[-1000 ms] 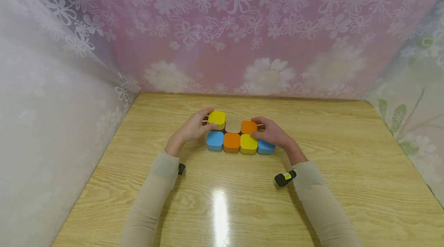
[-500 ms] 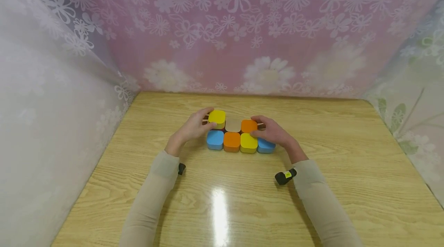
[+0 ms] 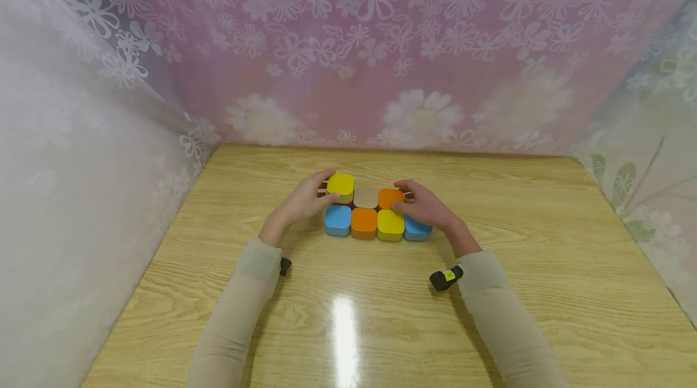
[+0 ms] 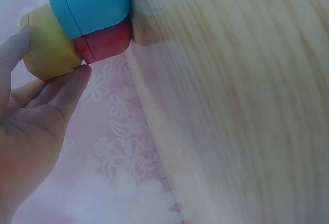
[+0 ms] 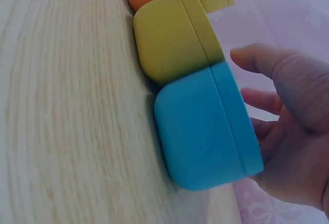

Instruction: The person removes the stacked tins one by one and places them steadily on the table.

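Observation:
In the head view, small rounded square boxes stand close together in two rows. My left hand (image 3: 299,200) holds a yellow box (image 3: 340,183) between thumb and fingers, at the back left. The left wrist view shows that yellow box (image 4: 49,44) above a red box (image 4: 105,41), behind a blue box (image 4: 92,3). My right hand (image 3: 427,206) is at the right side of an orange box (image 3: 389,197) in the back row, its thumb over the near edge. In the right wrist view its fingers (image 5: 262,100) are loosely bent behind a blue box (image 5: 205,129); the orange back box is hidden there.
The front row has a blue box (image 3: 338,220), an orange box (image 3: 363,223), a yellow box (image 3: 390,225) and a blue box (image 3: 418,229). A beige box (image 3: 366,197) sits behind. The wooden table (image 3: 348,291) meets a floral curtain (image 3: 348,73) at the back.
My right thumb has lifted slightly and shifted away from the front yellow box onto the orange box's near edge. The left hand and the boxes stay where they were.

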Demonstrator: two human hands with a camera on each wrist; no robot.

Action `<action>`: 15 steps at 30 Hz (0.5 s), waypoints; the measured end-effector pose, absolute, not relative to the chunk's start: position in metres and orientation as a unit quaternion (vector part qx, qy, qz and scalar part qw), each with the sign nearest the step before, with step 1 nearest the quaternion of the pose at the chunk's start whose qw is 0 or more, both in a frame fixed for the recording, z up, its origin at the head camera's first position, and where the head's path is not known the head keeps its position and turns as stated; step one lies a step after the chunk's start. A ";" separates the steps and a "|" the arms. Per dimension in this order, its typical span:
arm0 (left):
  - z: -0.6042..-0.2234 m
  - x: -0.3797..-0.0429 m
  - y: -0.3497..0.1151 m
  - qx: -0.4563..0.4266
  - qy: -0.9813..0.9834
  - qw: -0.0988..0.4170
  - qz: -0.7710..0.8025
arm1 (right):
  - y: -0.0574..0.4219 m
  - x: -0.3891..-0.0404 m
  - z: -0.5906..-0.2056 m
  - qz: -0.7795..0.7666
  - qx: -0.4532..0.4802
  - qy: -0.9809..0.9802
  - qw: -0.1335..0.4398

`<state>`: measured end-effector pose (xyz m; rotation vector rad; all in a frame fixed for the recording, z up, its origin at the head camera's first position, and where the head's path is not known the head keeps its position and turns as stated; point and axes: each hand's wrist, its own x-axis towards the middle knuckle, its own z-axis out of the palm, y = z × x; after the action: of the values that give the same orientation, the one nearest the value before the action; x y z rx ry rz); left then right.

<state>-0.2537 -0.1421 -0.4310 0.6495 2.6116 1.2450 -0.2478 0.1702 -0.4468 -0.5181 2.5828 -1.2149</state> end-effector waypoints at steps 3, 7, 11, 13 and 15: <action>-0.431 -0.253 -0.142 0.219 0.876 0.088 0.421 | 0.166 -0.246 -0.443 -0.407 -0.180 0.891 0.091; -0.432 -0.253 -0.142 0.221 0.874 0.087 0.424 | 0.154 -0.245 -0.437 -0.401 -0.197 0.893 0.052; -0.431 -0.252 -0.142 0.221 0.875 0.088 0.421 | 0.135 -0.241 -0.428 -0.404 -0.214 0.889 0.034; -0.431 -0.252 -0.141 0.221 0.875 0.090 0.421 | 0.125 -0.238 -0.422 -0.405 -0.226 0.885 0.027; -0.430 -0.252 -0.141 0.221 0.874 0.093 0.423 | 0.115 -0.237 -0.418 -0.402 -0.238 0.884 0.019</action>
<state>-0.2520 -0.1406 -0.4303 0.6564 2.5938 1.2549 -0.2368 0.1149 -0.4178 -0.7386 2.7438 -1.2489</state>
